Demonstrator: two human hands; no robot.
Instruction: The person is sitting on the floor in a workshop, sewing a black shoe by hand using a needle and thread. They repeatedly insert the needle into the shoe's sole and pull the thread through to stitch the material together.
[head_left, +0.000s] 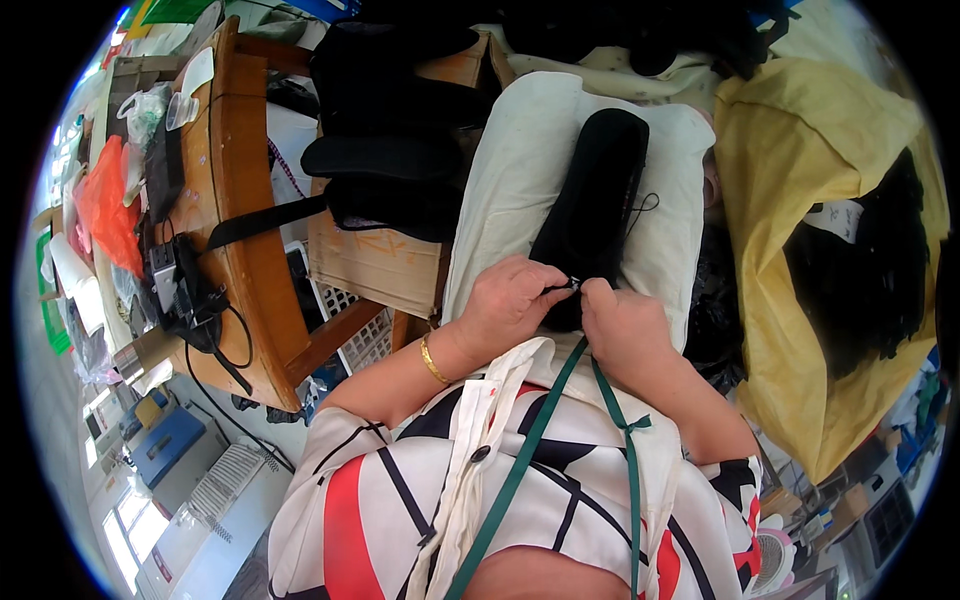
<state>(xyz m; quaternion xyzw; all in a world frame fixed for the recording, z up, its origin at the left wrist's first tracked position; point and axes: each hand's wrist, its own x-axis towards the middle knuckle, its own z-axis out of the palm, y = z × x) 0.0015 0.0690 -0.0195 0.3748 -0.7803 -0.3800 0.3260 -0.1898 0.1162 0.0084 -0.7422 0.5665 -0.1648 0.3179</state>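
At the far left, an orange plastic bag (103, 205) lies among clutter on a curved wooden table (240, 190). A black strap (265, 222) crosses the table's edge, and black cables (215, 340) hang from a small dark device near its lower end. Below the table, a blue box (165, 440) sits on the floor. Just beside the table stands a cardboard box (375, 262), with a stack of black padded fabric pieces (385, 150) resting on top of it and a white plastic lattice crate (355, 335) tucked under it.

Right of the box, a cream cloth cushion (500, 170) lies in front of the person. On it rests 1 long black oval fabric piece (595, 205), its near end reaching the 2 hands. The left hand (510, 305), a gold bangle (432, 360) on its wrist, is curled with thumb and fingertips pinched on the near edge of that black piece, where a small pale bit shows between the hands; what it is cannot be told. The right hand (625, 325) touches the left, its fingers closed on the same edge. A thin black thread (645, 205) trails off the piece's right side. A green lanyard (560, 440) hangs over the person's patterned top.

At the right, a large yellow woven sack (800, 300) stands open, with more black fabric pieces (870, 270) inside.
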